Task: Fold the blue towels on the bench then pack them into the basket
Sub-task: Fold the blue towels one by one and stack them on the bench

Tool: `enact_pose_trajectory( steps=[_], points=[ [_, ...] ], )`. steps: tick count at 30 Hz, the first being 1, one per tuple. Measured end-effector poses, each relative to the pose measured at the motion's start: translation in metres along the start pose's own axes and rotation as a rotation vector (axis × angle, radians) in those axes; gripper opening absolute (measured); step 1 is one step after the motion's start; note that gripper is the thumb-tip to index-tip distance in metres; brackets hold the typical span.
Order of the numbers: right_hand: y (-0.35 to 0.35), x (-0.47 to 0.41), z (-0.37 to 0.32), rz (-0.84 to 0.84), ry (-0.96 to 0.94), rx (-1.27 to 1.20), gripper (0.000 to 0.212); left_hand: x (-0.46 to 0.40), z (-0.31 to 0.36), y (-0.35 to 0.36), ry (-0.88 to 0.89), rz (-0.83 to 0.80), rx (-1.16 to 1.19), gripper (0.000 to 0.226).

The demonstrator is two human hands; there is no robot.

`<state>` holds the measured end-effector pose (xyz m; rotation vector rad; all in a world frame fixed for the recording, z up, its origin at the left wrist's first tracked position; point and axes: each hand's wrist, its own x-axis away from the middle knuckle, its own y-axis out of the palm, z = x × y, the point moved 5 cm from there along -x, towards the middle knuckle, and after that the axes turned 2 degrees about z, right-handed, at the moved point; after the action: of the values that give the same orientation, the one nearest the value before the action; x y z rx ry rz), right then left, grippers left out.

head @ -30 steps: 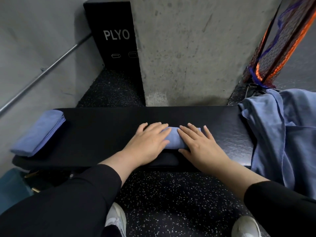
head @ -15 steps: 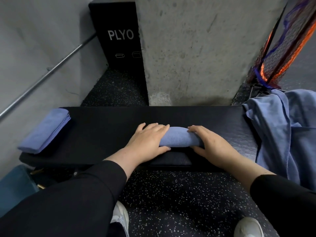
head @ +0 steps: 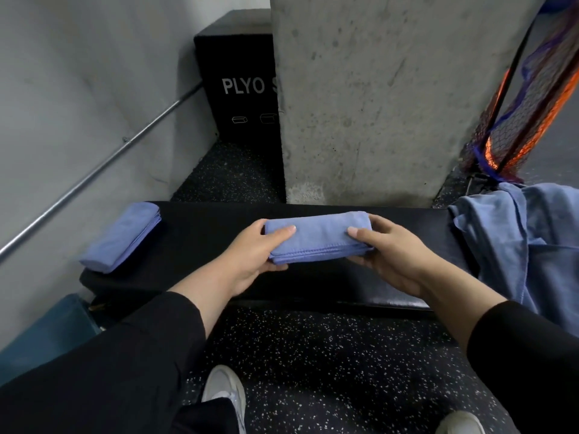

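Both hands hold a folded towel (head: pixel 318 238) above the black surface (head: pixel 203 242): the left hand (head: pixel 253 255) and right hand (head: pixel 396 255) each pinch an end between thumb and curled fingers. A second folded towel (head: pixel 120 238) lies at the surface's left end, loose blue towels (head: pixel 539 245) drape its right end, and a concrete pillar (head: pixel 376 98) stands right behind.

Bench (head: pixel 200 233): I see bare top between folded towel (head: pixel 120 236) at left end and loose pile (head: pixel 532 245) at right; concrete pillar (head: pixel 391 98) blocks behind.
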<state>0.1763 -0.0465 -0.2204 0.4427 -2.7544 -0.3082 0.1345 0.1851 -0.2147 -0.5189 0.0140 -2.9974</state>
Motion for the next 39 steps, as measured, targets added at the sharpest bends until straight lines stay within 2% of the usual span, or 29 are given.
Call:
enact_pose_trajectory(
  steps=[3, 6, 9, 12, 21, 24, 29, 34, 37, 39],
  points=[
    [0.017, 0.001, -0.002, 0.057, -0.046, -0.018, 0.037, 0.018, 0.001, -0.011, -0.015, 0.003, 0.043, 0.038],
    [0.04, 0.0, 0.001, 0.13, -0.027, -0.195, 0.038, 0.035, 0.004, -0.032, 0.001, 0.067, 0.087, 0.038],
    [0.076, -0.002, 0.012, 0.168, 0.044, -0.325, 0.038, 0.045, 0.005, -0.063, 0.03, 0.143, 0.098, 0.037],
    [0.115, -0.008, 0.028, 0.163, 0.156, -0.323, 0.036, 0.051, 0.003, -0.1, 0.043, 0.215, 0.085, 0.033],
    [0.222, -0.077, 0.04, 0.073, 0.178, -0.102, 0.032, 0.059, -0.018, -0.198, -0.092, 0.375, 0.036, 0.037],
    [0.257, -0.11, 0.041, 0.066, 0.139, 0.008, 0.03, 0.057, -0.023, -0.225, -0.107, 0.464, 0.051, 0.02],
    [0.302, -0.156, 0.057, 0.023, 0.137, 0.138, 0.024, 0.048, -0.038, -0.256, -0.103, 0.611, 0.021, 0.023],
    [0.332, -0.19, 0.077, -0.031, 0.149, 0.252, 0.021, 0.048, -0.051, -0.268, -0.203, 0.61, 0.17, 0.029],
    [0.34, -0.206, 0.086, -0.036, 0.132, 0.361, 0.025, 0.05, -0.058, -0.266, -0.27, 0.538, 0.282, 0.01],
    [0.342, -0.214, 0.089, -0.028, 0.098, 0.449, 0.025, 0.051, -0.061, -0.266, -0.305, 0.52, 0.332, 0.012]
  ],
)
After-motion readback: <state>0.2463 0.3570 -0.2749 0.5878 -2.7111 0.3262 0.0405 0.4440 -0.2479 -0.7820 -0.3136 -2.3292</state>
